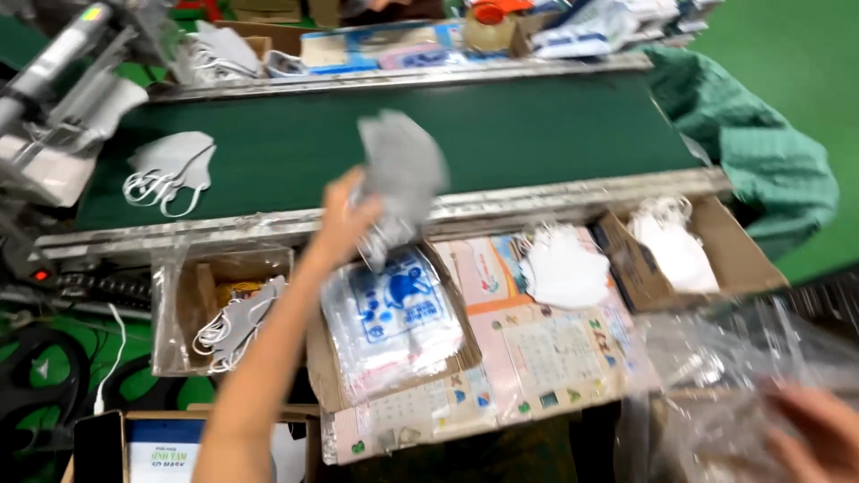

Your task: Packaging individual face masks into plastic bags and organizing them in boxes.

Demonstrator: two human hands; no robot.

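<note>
Left hand pinched on a grey mask, soft, folded, motion-blurred, held over the near metal edge of the green belt. Below it, a box of glossy printed packets. Right hand at crinkled clear bags; grip cannot be told.

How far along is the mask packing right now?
Done: a stack of bagged masks fills the middle box. In hand: the left hand lifts a grey mask; the right hand touches clear bags. Left: loose white masks on the belt and by the boxes.
</note>
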